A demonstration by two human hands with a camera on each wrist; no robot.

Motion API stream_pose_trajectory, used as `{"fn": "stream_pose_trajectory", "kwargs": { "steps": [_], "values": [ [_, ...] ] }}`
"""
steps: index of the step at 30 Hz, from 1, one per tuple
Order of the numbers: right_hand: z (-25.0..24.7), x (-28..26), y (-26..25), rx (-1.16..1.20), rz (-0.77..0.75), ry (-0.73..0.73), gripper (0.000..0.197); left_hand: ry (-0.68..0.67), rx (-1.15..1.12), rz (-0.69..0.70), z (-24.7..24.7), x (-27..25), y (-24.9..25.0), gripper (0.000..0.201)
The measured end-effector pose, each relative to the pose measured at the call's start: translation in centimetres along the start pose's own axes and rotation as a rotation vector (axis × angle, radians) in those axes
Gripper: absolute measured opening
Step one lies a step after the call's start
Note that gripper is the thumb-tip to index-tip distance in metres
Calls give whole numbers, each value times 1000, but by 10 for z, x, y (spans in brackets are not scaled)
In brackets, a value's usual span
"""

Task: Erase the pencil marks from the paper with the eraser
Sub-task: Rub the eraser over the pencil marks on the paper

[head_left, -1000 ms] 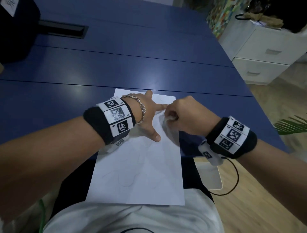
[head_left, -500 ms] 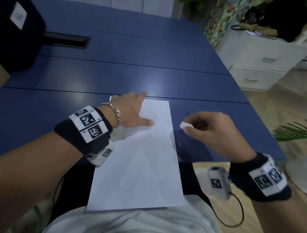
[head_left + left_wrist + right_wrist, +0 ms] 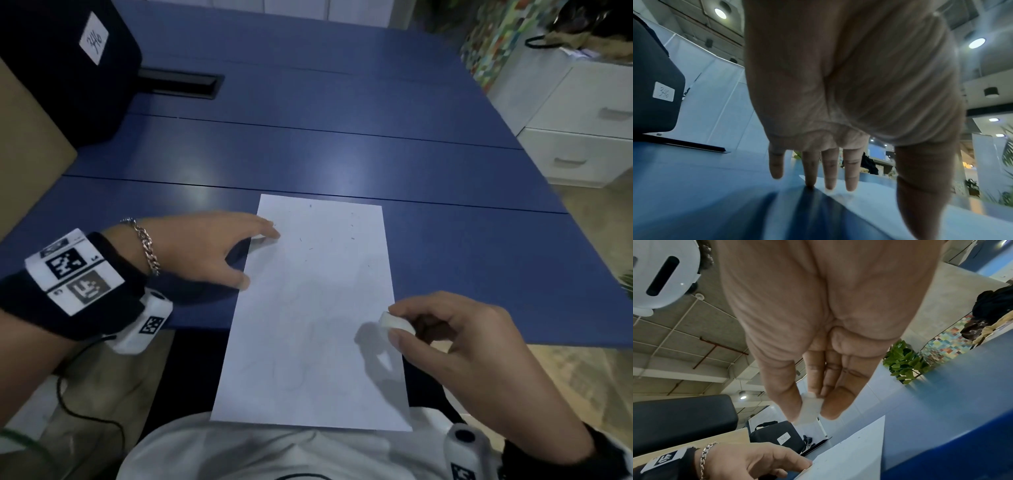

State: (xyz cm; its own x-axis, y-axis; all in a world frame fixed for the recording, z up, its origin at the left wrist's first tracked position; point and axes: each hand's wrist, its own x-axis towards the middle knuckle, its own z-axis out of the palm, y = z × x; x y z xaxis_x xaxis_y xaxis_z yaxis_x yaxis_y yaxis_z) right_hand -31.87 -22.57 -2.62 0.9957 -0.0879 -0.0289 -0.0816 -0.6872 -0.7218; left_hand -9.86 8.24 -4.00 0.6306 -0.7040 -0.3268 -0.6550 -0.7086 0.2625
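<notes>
Head view: right hand pinches eraser above paper right edge; left hand, fingers flat, pins left edge (rub lightly toward faint marks).

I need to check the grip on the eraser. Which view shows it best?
The head view: the eraser sits unblocked, pinched between the right hand's thumb and fingers. The right wrist view shows it blurred between fingertips. The left wrist view does not show it.
</notes>
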Motion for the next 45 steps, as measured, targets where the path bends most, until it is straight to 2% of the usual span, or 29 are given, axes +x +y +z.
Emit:
{"fn": "stream_pose_trajectory", "kwargs": {
  "steps": [4, 11, 16, 20, 22, 26, 29, 30, 32, 37, 42, 45],
  "values": [
    [7, 0, -4, -59, -17, -55, 15, -16, 84, -75, 15, -2, 7, 92],
    [23, 8, -9, -184, -82, -165, 14, 70, 152, -255, 37, -17, 39, 95],
    [23, 28, -13, -267, -133, -148, 22, 216, 131, -441, 55, -27, 69, 78],
    [21, 54, -21, -347, -162, -176, 17, 274, -10, -500, 73, -23, 82, 106],
    [19, 69, -29, -395, -195, -221, 14, 285, -79, -517, 78, -19, 85, 109],
    [21, 103, -41, -500, -305, -276, 17, 353, -196, -466, 78, -20, 80, 95],
    [30, 121, -42, -528, -347, -323, 20, 386, -285, -282, 67, -23, 62, 61],
    [33, 125, -43, -538, -349, -342, 21, 384, -266, -231, 63, -22, 56, 56],
    [39, 132, -43, -567, -362, -369, 23, 332, -212, -193, 60, -17, 46, 57],
    [51, 140, -45, -611, -418, -370, 17, 151, -153, -249, 62, -7, 48, 56],
    [58, 144, -47, -614, -414, -347, 14, 118, -145, -277, 60, -2, 50, 59],
    [62, 134, -50, -618, -464, -420, 14, 110, -141, -293, 61, -1, 45, 64]
  ]
}}
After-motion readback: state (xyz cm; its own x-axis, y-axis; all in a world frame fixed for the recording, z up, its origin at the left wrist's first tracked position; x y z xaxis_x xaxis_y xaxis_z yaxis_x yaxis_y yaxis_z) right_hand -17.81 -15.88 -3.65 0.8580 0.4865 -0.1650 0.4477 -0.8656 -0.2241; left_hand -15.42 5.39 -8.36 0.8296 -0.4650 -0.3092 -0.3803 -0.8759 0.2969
